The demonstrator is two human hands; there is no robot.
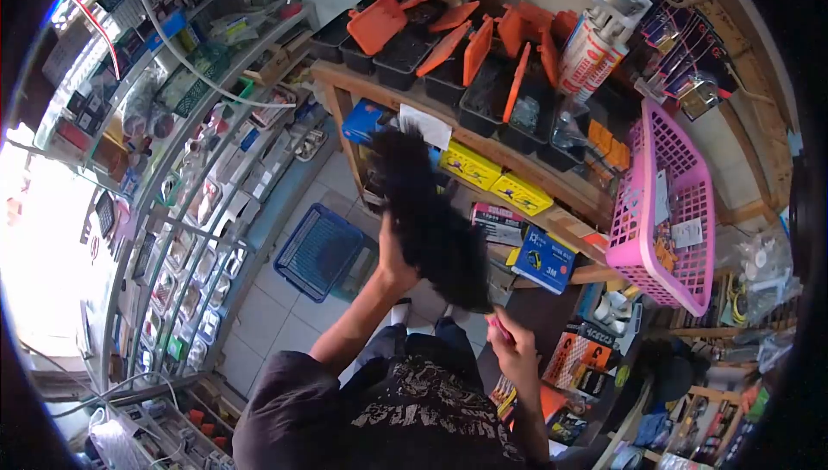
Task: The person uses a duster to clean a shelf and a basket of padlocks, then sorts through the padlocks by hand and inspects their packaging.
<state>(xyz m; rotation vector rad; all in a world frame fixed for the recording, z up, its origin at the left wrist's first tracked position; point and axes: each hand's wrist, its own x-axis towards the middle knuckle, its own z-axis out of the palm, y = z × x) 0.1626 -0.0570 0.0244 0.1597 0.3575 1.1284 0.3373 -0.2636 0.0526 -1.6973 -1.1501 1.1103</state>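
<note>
A black feather duster (pixel 435 233) with fluffy plumes slants across the middle of the view, its far end up near the wooden shelf. My right hand (pixel 515 351), low and right of centre, is closed around its pink handle (pixel 496 323). Against the left side of the plumes rests my left hand (pixel 395 256); the feathers cover most of its fingers, so its grip cannot be made out. Beyond the duster, black bins with orange lids (pixel 377 23) stand in a row on the wooden shelf (pixel 345 82).
Yellow boxes (pixel 470 166) and a blue 3M box (pixel 543 260) sit below the bins. A pink basket (pixel 634 237) is at the right. On the tiled floor stands a blue crate (pixel 289 250). Curved racks of small goods (pixel 185 237) line the left.
</note>
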